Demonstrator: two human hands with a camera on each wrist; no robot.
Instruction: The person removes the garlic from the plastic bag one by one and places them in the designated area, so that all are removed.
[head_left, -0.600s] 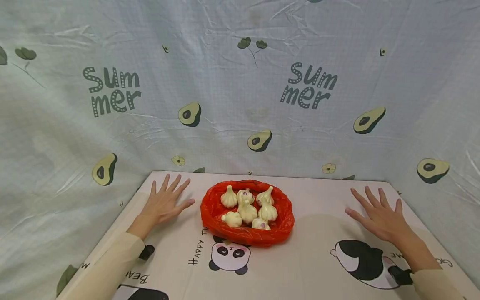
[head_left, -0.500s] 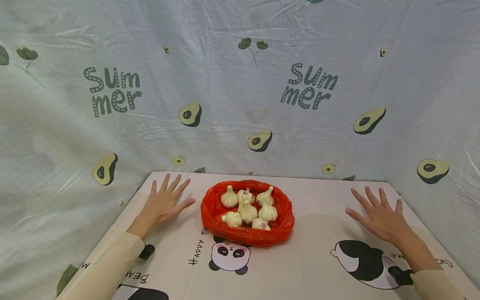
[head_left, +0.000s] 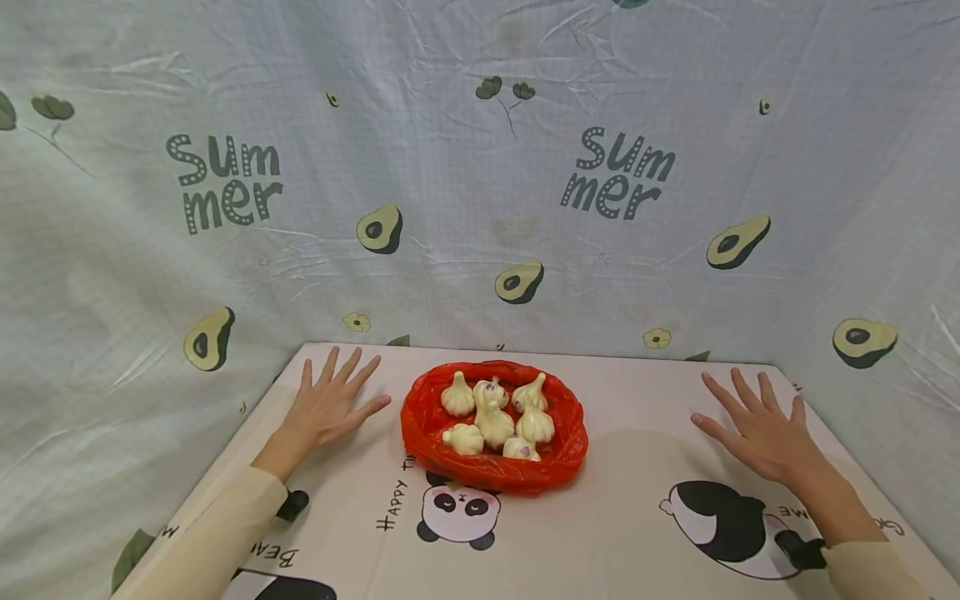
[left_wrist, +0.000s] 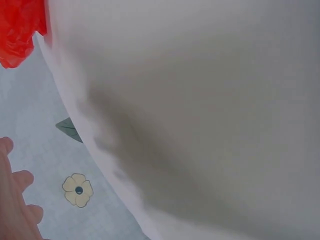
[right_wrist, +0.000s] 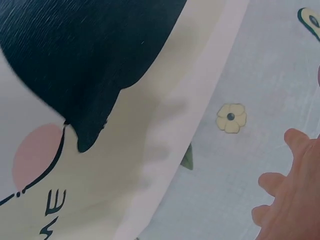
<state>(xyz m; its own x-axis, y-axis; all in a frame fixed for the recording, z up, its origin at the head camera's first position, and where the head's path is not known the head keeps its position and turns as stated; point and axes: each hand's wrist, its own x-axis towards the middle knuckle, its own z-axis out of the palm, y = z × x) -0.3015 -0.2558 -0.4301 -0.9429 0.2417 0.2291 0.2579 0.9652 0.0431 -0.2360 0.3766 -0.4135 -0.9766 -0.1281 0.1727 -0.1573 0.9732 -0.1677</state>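
Observation:
A red plastic bag with its rim rolled down sits at mid-table, holding several garlic bulbs. To its left, my left hand is held with fingers spread and nothing in it, the thumb pointing toward the bag. My right hand is likewise spread on the far right, well apart from the bag. In the left wrist view, part of the red bag shows at the top left and my fingers at the lower left. The right wrist view has only my fingers at its right edge.
The pale table carries printed pandas and lettering. A light cloth printed with avocados and the word "summer" hangs behind it and along both sides.

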